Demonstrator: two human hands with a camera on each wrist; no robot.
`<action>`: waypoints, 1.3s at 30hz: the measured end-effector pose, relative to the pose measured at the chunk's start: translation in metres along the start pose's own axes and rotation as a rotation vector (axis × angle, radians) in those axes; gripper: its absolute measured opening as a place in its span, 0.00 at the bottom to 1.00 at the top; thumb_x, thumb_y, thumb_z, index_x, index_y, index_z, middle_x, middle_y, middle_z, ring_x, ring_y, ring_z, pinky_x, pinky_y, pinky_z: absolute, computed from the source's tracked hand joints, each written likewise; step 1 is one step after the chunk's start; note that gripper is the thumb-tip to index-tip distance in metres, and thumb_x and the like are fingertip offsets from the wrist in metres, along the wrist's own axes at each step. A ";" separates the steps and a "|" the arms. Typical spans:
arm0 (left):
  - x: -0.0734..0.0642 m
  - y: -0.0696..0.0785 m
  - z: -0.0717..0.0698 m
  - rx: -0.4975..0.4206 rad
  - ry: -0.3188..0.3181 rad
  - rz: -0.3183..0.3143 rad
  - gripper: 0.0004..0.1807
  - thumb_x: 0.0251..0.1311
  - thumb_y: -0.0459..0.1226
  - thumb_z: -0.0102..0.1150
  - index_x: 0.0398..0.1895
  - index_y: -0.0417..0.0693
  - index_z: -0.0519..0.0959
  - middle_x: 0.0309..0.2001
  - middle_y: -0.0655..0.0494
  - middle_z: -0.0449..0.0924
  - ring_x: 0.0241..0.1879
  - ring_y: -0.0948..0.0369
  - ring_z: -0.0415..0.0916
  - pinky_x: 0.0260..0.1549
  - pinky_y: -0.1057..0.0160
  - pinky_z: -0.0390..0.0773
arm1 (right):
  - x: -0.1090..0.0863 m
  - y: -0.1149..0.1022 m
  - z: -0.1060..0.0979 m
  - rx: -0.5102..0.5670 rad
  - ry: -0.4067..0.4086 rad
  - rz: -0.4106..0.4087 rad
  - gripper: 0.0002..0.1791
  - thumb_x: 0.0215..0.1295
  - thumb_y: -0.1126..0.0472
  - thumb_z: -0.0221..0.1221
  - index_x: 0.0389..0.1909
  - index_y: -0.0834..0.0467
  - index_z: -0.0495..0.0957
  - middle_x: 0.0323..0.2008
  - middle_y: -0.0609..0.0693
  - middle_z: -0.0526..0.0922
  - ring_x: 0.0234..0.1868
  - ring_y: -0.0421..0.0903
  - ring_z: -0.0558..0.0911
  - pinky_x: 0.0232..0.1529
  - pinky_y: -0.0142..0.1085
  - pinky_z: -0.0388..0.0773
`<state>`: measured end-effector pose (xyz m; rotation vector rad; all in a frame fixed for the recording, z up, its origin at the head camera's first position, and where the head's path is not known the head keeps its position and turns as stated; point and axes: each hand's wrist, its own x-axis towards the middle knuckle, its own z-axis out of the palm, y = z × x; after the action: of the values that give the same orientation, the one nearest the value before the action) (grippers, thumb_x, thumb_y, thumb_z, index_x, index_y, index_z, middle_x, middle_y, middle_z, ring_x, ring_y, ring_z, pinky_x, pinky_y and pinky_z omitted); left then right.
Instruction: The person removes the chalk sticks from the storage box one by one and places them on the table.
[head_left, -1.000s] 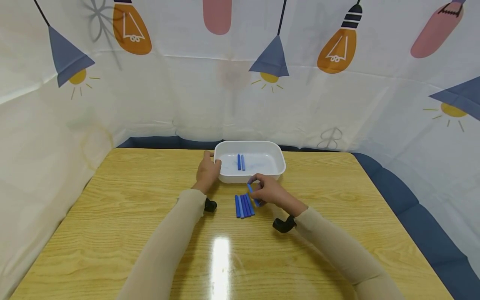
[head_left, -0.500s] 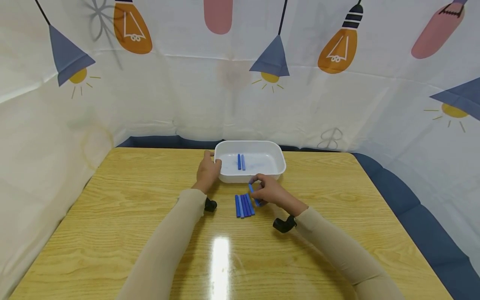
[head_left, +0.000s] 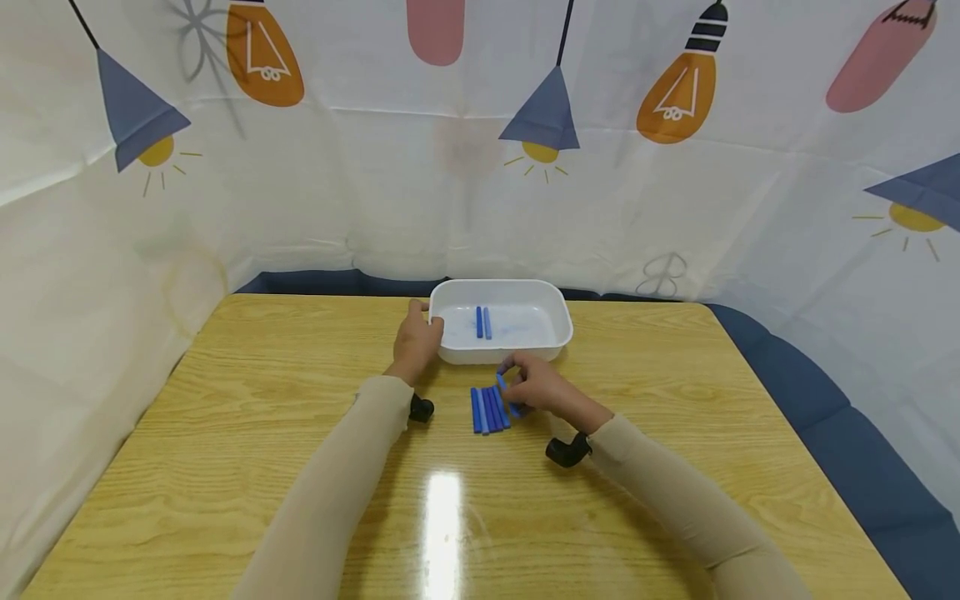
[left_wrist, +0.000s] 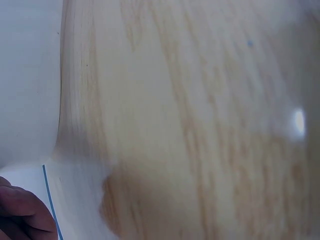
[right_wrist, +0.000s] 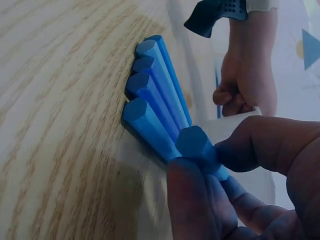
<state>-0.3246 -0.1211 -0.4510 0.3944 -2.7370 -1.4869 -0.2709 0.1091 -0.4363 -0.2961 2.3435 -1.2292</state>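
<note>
My right hand (head_left: 542,385) pinches a blue six-sided chalk stick (right_wrist: 196,145) between thumb and fingers. It is held at the right end of a row of several blue chalk sticks (head_left: 486,410) lying side by side on the table, and overlaps the last one in the right wrist view. My left hand (head_left: 416,343) grips the left rim of a white plastic tray (head_left: 498,355). Inside the tray lie two more sticks, a darker blue one (head_left: 479,322) and a lighter one (head_left: 487,323). In the left wrist view only the curled fingers (left_wrist: 25,210) show, beside the tray's wall.
The wood-grain table (head_left: 285,433) reaches back to a white printed cloth backdrop (head_left: 375,183). Dark blue padding (head_left: 847,442) runs along its right and far edges. Black wrist cameras (head_left: 568,450) sit below both wrists. Faint blue smudges mark the tray's floor.
My right hand has shifted slightly down with the chalk stick, which now sits closer beside the row. The left hand keeps its hold on the tray.
</note>
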 end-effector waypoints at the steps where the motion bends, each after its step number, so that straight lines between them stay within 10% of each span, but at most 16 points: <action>1: 0.000 0.000 0.000 -0.001 -0.001 0.002 0.26 0.65 0.46 0.43 0.66 0.52 0.59 0.57 0.44 0.74 0.51 0.51 0.72 0.50 0.52 0.74 | 0.000 0.000 0.000 -0.020 0.001 0.011 0.22 0.54 0.67 0.62 0.52 0.59 0.73 0.27 0.53 0.78 0.24 0.44 0.78 0.26 0.37 0.80; 39: 0.001 0.001 0.001 0.019 0.000 -0.008 0.25 0.66 0.47 0.42 0.65 0.52 0.59 0.56 0.46 0.75 0.51 0.52 0.73 0.47 0.54 0.74 | 0.003 0.002 0.014 -0.225 0.006 0.054 0.19 0.53 0.66 0.63 0.48 0.60 0.75 0.28 0.54 0.77 0.23 0.46 0.78 0.22 0.36 0.78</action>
<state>-0.3260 -0.1197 -0.4509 0.4064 -2.7549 -1.4640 -0.2658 0.0993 -0.4460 -0.3011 2.4812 -0.9435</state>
